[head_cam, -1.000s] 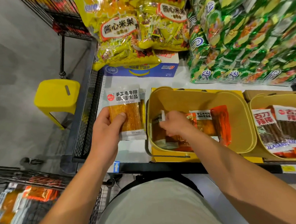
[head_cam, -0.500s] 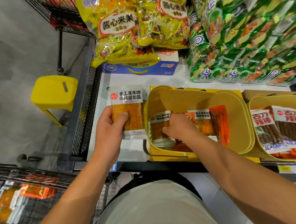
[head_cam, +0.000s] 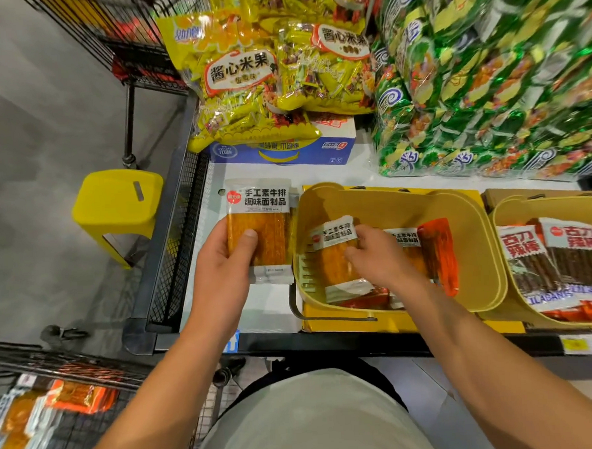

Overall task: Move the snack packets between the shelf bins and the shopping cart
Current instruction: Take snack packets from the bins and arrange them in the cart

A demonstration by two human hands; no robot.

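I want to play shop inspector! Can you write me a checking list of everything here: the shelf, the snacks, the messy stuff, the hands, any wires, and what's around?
Surface: white shelf, bare patch behind the bins.
Job's things: yellow bin holds orange packets; held packet is outside it; second bin has dark stick snacks; shopping cart already holds packets.
Clutter: yellow snack bags on a blue box; green bags piled.
Hands: left hand grips one packet; right hand pinches a bin packet.
Cables: nothing seen.
Surroundings: yellow stool, grey floor.

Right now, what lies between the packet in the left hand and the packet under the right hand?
In the head view, only the yellow bin's left wall separates the held packet from the binned packet.
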